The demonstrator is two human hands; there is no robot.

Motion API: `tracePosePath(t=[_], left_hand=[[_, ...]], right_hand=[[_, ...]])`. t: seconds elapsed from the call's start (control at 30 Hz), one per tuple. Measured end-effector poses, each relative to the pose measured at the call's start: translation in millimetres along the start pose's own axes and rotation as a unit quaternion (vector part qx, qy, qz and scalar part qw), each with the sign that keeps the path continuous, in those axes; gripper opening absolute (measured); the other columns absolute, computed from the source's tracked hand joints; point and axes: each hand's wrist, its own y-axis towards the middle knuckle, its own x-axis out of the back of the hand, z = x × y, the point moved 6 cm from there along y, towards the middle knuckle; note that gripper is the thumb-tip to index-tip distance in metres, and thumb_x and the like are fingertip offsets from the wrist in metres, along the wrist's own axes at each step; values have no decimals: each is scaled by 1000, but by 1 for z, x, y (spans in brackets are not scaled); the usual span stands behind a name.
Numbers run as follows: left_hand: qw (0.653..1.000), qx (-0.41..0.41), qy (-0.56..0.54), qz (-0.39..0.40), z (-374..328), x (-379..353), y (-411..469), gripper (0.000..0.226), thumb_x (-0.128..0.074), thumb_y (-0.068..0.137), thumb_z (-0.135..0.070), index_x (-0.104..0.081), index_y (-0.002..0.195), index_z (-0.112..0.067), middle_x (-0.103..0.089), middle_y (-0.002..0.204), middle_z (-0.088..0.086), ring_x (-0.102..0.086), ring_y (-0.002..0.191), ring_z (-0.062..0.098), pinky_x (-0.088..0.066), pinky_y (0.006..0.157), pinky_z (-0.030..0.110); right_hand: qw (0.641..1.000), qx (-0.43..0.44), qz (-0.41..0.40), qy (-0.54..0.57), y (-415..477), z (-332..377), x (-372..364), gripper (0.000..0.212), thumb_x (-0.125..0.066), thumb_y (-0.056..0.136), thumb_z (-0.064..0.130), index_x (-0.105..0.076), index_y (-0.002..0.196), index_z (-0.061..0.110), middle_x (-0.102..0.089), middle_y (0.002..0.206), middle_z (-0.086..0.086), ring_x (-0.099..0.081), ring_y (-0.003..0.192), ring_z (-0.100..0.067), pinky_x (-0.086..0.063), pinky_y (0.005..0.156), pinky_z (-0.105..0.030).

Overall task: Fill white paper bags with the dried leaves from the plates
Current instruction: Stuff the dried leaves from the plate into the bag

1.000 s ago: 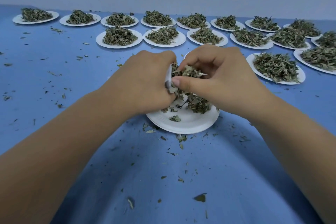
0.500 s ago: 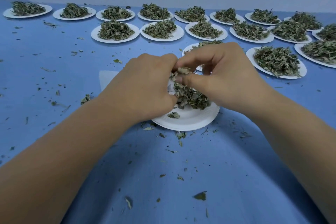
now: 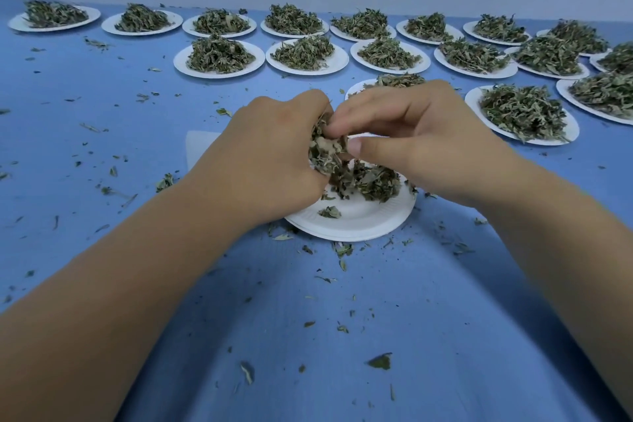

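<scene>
You are curling your left hand [image 3: 270,161] round a clump of dried leaves [image 3: 325,151], fingers closed tight with the leaves bulging out on the thumb side. Whether a paper bag is sitting inside that fist cannot be told, since the fingers and leaves are covering whatever is there. Your right hand [image 3: 421,147] is meeting it from the other side, thumb and forefinger pinching at the same clump while the other fingers are arching loosely above. Both hands are working just over the near plate [image 3: 359,229], which is lying on the blue table [image 3: 342,319] directly in front of you. On the far half of it a loose pile [image 3: 375,181] of leaves is lying under the clump, and its near half is showing bare white with one stray leaf. A flat white paper piece [image 3: 202,147] is lying on the table just beyond your left hand, partly hidden by it. Heaped plates [image 3: 219,58] are standing in rows along the far side, one half hidden behind your right hand. Leaf crumbs [image 3: 379,361] are lying scattered over the cloth around the near plate and toward you.
</scene>
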Motion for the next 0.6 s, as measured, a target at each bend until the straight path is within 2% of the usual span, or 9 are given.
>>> tracePosePath(t=[0.07,0.17,0.23,0.27,0.3,0.37,0.43,0.5,0.6], left_hand=[[1000,-3,-20,-5,-3,0,-1,48,-71,73,-21,-48,113,-31,-59,68,-4,-53,62,18,-43,52,37],[1000,-21,-16,-1,-10,0,-2,61,-69,69,-13,-39,117,-34,-48,56,-6,-45,52,9,-30,45,30],[999,-28,-17,4,-13,1,-2,68,-70,70,-11,-34,122,-36,-49,58,-4,-46,51,13,-34,44,33],[999,-36,-21,3,-14,2,-1,73,-70,70,-10,-31,126,-36,-51,60,-1,-47,50,16,-38,44,35],[999,-46,-27,2,-16,3,-1,78,-69,70,-8,-29,131,-36,-54,63,3,-49,49,18,-42,44,39],[997,-69,-41,-2,-22,6,0,86,-68,72,-7,-24,139,-37,-62,72,5,-54,53,21,-48,51,45],[994,-98,-50,-8,-31,8,-2,88,-68,75,-10,-21,144,-39,-65,80,0,-57,61,18,-50,56,42],[991,-120,-57,-24,-37,11,-4,86,-71,77,-12,-24,144,-38,-64,88,-3,-56,69,13,-50,62,37],[984,-152,-73,-60,-40,16,-3,78,-71,77,-18,-33,144,-30,-62,96,-1,-54,86,11,-45,73,28]], right_hand=[[1000,11,-18,-17,0,1,3,23,-74,85,-9,-79,96,10,-78,97,-2,-74,91,-15,-59,87,-28],[999,7,-35,-39,0,1,1,14,-82,81,0,-80,88,12,-78,86,6,-74,81,-21,-61,77,-33],[997,7,-44,-60,1,1,1,15,-86,79,8,-73,83,15,-73,80,14,-67,65,-5,-50,62,-18],[996,1,-49,-71,2,-1,2,21,-87,78,13,-67,83,18,-70,82,14,-63,65,1,-46,63,-14],[996,-13,-50,-71,4,-4,3,26,-87,78,16,-62,84,21,-68,85,13,-63,70,2,-46,67,-15],[999,-50,-15,-10,5,-10,1,29,-84,82,15,-58,93,20,-69,89,11,-65,81,-4,-51,74,-23],[992,-76,46,91,5,-15,-5,32,-79,86,9,-56,108,12,-72,86,5,-68,81,-12,-53,74,-23],[985,-81,74,131,5,-16,-8,40,-78,86,11,-56,119,8,-72,85,-5,-68,79,-19,-53,74,-27],[986,-54,80,135,6,-13,-10,28,-77,83,20,-67,109,18,-62,77,-24,-64,68,-23,-56,70,-36]])
